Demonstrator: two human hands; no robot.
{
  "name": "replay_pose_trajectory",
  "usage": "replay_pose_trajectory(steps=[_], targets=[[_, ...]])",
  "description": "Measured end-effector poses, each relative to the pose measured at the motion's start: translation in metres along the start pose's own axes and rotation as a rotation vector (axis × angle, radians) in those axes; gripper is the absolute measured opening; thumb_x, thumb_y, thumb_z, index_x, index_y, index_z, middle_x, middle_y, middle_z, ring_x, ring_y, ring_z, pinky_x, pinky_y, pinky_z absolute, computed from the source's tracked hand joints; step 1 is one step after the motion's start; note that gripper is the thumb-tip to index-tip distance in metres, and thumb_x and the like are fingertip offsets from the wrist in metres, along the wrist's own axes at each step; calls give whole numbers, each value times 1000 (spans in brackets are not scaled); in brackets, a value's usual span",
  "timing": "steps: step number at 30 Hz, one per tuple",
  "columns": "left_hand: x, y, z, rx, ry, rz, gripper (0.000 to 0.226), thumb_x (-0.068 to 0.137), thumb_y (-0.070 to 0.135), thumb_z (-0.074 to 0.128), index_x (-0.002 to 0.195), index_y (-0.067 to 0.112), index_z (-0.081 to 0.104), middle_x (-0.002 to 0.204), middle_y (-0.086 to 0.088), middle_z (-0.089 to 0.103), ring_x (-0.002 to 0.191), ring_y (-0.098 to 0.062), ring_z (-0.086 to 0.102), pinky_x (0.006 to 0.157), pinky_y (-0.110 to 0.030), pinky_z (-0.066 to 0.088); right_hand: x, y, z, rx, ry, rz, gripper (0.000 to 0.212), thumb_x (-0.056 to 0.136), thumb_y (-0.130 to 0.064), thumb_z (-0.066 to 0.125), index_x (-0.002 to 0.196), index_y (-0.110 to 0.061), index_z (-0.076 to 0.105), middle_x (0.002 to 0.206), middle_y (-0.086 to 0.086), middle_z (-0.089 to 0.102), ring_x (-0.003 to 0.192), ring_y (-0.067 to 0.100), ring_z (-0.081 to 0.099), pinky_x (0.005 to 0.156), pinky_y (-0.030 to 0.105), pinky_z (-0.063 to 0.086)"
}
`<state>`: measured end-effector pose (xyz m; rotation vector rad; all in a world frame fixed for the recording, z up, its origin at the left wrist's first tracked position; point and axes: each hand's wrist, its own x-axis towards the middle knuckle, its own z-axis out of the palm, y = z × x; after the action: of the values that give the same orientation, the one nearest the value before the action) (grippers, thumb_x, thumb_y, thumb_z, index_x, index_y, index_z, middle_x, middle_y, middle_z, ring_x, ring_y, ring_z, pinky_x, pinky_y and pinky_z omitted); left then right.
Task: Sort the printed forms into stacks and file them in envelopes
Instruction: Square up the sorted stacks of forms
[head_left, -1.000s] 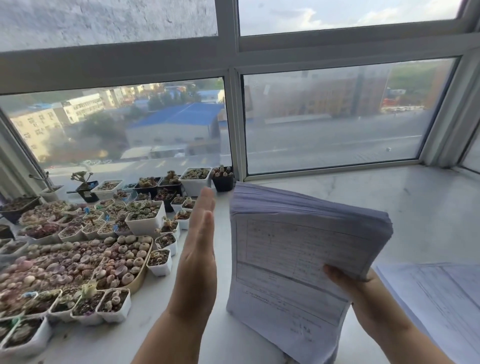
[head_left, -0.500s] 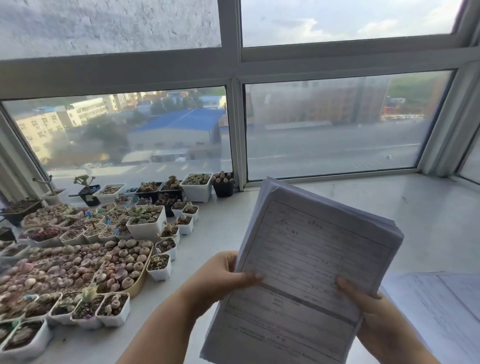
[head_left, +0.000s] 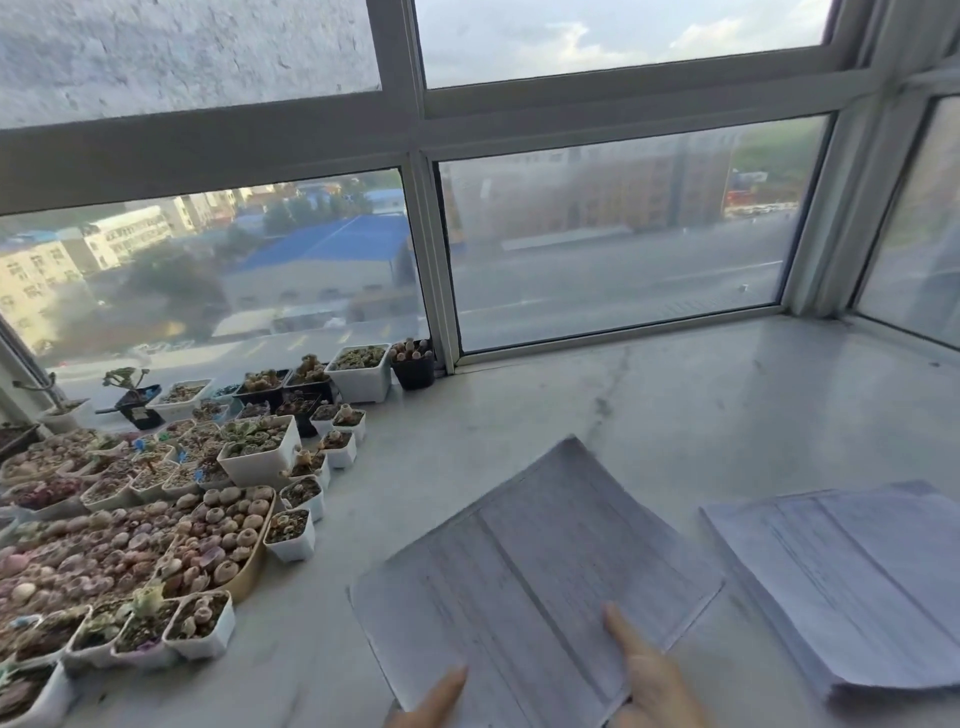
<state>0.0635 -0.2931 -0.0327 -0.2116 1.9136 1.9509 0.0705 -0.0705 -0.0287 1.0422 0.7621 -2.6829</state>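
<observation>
A thick stack of printed forms lies low over the pale stone sill, tilted with one corner pointing toward the window. My right hand grips its near right edge, thumb laid on the top sheet. At the bottom edge of the view my left hand holds the near left corner, with only the thumb and part of the hand showing. A second pile of printed forms rests on the sill to the right, its sheets slightly fanned. The image is motion-blurred.
Several small pots of succulents crowd the left part of the sill, the nearest white pot close to the held stack. The window frame closes the back, and a side window stands at the right.
The stack, held upright in front of me before, has come down and lies nearly flat over the sill. Both hands dropped toward the bottom of the view, and my head turned right.
</observation>
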Motion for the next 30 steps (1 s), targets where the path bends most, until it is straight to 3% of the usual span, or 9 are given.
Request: replay_pose_trajectory(steps=[3, 6, 9, 13, 15, 19, 22, 26, 30], targets=[[-12, -10, 1, 51, 3, 0, 58, 62, -16, 79, 112, -25, 52, 116, -29, 57, 114, -42, 53, 83, -37, 36, 13, 8, -13, -118, 176, -93, 26, 98, -14, 53, 113, 7, 56, 118, 28, 60, 103, 47, 58, 95, 59, 43], [0, 0, 0, 64, 61, -100, 50, 70, -8, 78, 113, -19, 56, 116, -32, 60, 102, -37, 58, 81, -36, 38, 11, -21, -21, -113, 233, -140, 25, 96, -8, 53, 115, 6, 59, 95, 27, 67, 96, 41, 61, 90, 52, 46], [23, 11, -21, 2, 169, -120, 54, 56, -10, 82, 106, -17, 62, 91, -23, 70, 87, -29, 60, 82, -37, 43, 10, -70, -35, -295, 186, -117, 19, 91, -11, 55, 90, 4, 66, 83, 20, 69, 81, 35, 62, 77, 44, 49], [32, 24, -34, -128, 100, -32, 20, 77, -15, 62, 96, -10, 70, 82, -24, 71, 72, -34, 69, 63, -37, 58, 10, -101, -40, -738, 17, -87, 22, 91, -14, 61, 110, -5, 67, 99, 16, 74, 85, 30, 67, 71, 38, 54], [35, 33, -32, -137, 54, 91, 24, 80, -14, 58, 79, 1, 76, 78, -23, 71, 65, -29, 69, 54, -32, 57, 11, -101, -25, -869, -67, -256, 25, 90, -11, 64, 115, -6, 65, 104, 14, 73, 91, 28, 70, 70, 36, 56], [32, 70, -24, -53, 205, 465, 17, 66, 6, 73, 70, 23, 76, 66, -2, 72, 57, -9, 64, 51, -22, 54, -6, -104, 3, -716, -216, -722, 31, 83, -7, 69, 114, -5, 63, 106, 9, 73, 97, 19, 68, 75, 29, 56], [34, 84, -26, -44, 254, 614, 20, 58, 19, 74, 75, 29, 76, 68, 6, 73, 57, -2, 64, 54, -17, 54, -22, -102, 7, -695, -287, -869, 31, 83, -13, 65, 114, -12, 62, 104, 0, 73, 97, 9, 67, 75, 20, 54], [48, 59, -30, 30, 263, 561, 31, 55, 25, 84, 82, 37, 76, 77, 10, 74, 68, 3, 66, 60, -11, 53, -15, -80, -5, -735, -201, -865, 24, 90, -4, 58, 113, -11, 61, 108, 8, 71, 103, 19, 65, 84, 30, 55], [59, 38, -45, -34, 275, 487, 46, 45, 55, 82, 87, 37, 75, 82, 8, 75, 80, -6, 66, 74, -27, 56, -12, -70, -10, -736, -208, -849, 37, 78, -20, 66, 114, -11, 63, 109, 9, 70, 104, 20, 66, 90, 37, 54]])
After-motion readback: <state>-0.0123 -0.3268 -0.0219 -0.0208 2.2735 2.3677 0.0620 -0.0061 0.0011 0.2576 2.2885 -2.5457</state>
